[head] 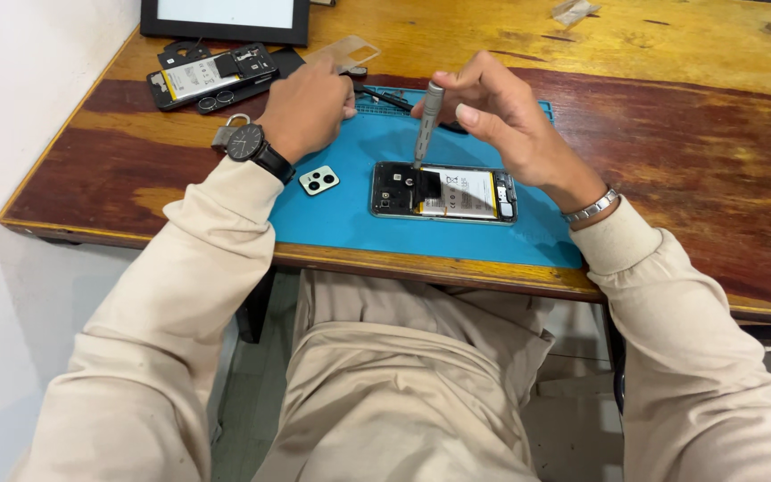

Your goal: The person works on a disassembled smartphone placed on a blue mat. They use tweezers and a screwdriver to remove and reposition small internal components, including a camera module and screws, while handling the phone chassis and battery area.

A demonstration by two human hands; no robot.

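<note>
On the blue mat (341,223), our right hand (501,120) pinched a grey screwdriver (426,120) upright over the opened phone (443,192), battery exposed; our left hand (307,107) rested curled, empty.

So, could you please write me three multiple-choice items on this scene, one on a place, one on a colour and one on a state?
1. Where does the small pale-green camera cover lie?
A. on the blue mat
B. on the bare wood
C. on the opened phone

2. What colour is the work mat?
A. red
B. blue
C. grey

3. What does the right hand hold?
A. nothing
B. a wrist watch
C. a slim grey metal screwdriver

Answers: 1 A, the cover rests on the mat left of the opened black phone. 2 B, the mat is plainly blue. 3 C, its fingers grip the driver, tip down on the phone.
</note>
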